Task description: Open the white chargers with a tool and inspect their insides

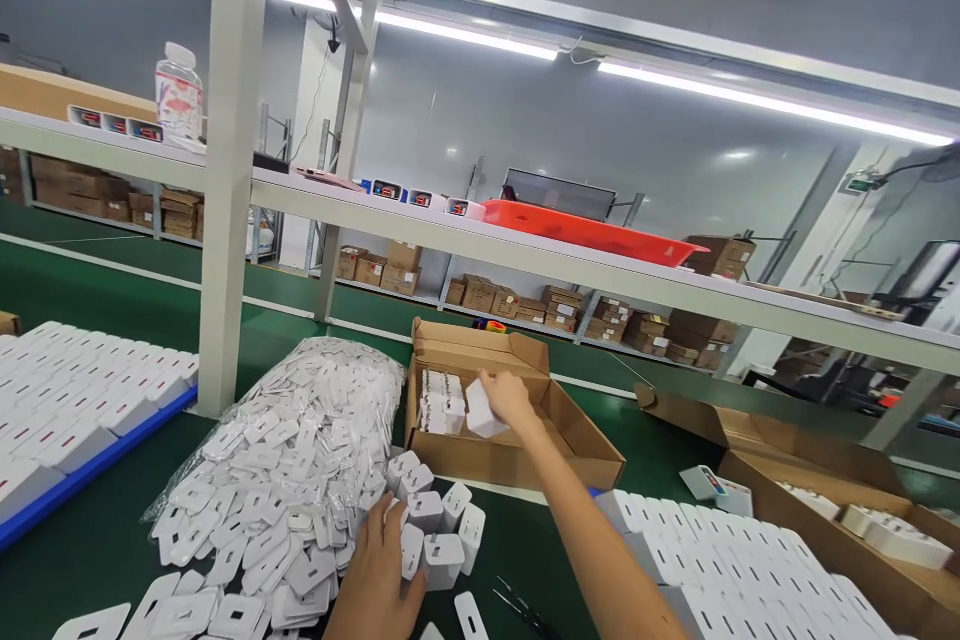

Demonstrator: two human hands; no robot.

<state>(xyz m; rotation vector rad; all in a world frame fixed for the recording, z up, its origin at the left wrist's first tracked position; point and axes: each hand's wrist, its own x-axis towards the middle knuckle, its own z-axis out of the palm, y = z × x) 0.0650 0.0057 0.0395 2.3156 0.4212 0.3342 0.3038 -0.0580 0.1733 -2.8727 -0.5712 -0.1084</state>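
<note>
My right hand (510,398) reaches into an open cardboard box (517,465), its fingers closed on a white plastic housing (482,412). Rows of similar white pieces (441,400) stand in the box's left part. Lower down, my left hand (379,565) curls around a white housing (410,550) at the edge of a cluster of upright white housings (442,555). Part of that grip is hidden by the hand itself. Left of this hand spreads a heap of flat white cover plates (300,480), each with a small slot, spilling from a clear plastic bag (352,365).
Tweezers (517,605) lie on the green table near the front. White housings fill a blue tray (97,465) at left; more stand in rows (720,560) at right, beside another cardboard box (817,530). Above runs a shelf with a red tray (585,232); its post (229,170) rises at left.
</note>
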